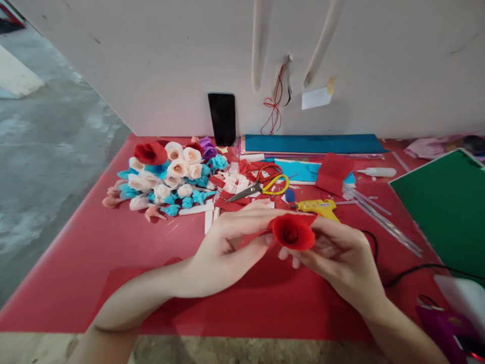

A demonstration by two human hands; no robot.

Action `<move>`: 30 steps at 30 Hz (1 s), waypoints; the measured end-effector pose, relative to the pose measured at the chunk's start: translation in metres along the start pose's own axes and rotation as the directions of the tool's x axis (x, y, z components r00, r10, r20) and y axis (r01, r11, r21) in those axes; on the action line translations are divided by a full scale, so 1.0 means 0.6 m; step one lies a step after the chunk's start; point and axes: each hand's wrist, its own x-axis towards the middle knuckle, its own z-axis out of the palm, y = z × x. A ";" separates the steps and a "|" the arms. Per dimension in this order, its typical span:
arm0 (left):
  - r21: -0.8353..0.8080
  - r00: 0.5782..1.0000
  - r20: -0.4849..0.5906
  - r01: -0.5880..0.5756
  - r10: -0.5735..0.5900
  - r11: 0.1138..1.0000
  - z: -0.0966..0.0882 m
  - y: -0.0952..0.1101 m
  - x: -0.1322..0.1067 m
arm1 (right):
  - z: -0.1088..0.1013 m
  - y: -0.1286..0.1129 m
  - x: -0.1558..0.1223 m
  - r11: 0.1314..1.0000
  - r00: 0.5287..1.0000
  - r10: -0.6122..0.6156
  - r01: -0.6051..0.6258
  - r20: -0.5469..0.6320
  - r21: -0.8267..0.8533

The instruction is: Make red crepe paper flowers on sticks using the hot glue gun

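The red paper rose (292,232) sat between both hands, its rolled petals coiling into a dark centre and its outer rim flared wide, facing up at the wearer. The left hand (227,247) pinched the rose's side, fingers stretched over a loose red strip and thumb tucked beneath. The right hand (341,258) cupped it from below, fingers curled and pressed to its base.

Under the rose lay a glossy red table cover (113,263). Just beyond the rose rested a yellow glue gun (317,206), its black cord (409,273) trailing off to the rose's right. Further beyond it were yellow-handled scissors (261,188) among red and white scraps. Beyond and left of the rose stood a heap of paper flowers (166,177) (white, peach, blue, a few red). To its right lay clear glue sticks (382,222) and a green board (447,202).

Far beyond the rose, blue paper sheets (310,143) lay along a pale wall (151,65), and a dark phone (222,119) leaned there. A white note (316,97) was taped above, any writing too small to read. Well left of the rose was grey concrete floor (45,141).
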 end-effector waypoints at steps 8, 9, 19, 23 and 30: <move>0.016 1.000 -0.007 -0.001 0.001 1.000 -0.002 0.004 0.002 | 0.000 -0.002 0.000 1.000 1.000 -0.005 0.004 0.005 0.026; 0.020 1.000 -0.005 -0.004 0.004 1.000 -0.002 0.004 0.003 | 0.000 -0.002 0.000 1.000 1.000 -0.001 0.001 0.005 0.026; 0.018 1.000 -0.028 0.006 -0.005 1.000 0.001 -0.002 -0.002 | 0.000 -0.004 -0.001 1.000 1.000 0.009 -0.009 -0.021 0.015; 0.027 0.999 -0.047 0.010 -0.008 1.000 0.003 -0.002 -0.003 | -0.001 -0.004 0.002 1.000 1.000 0.014 -0.014 -0.010 0.007; 0.000 0.999 -0.033 0.014 -0.014 1.000 0.001 -0.003 -0.003 | -0.001 -0.001 0.001 0.999 0.999 0.021 -0.020 -0.029 0.035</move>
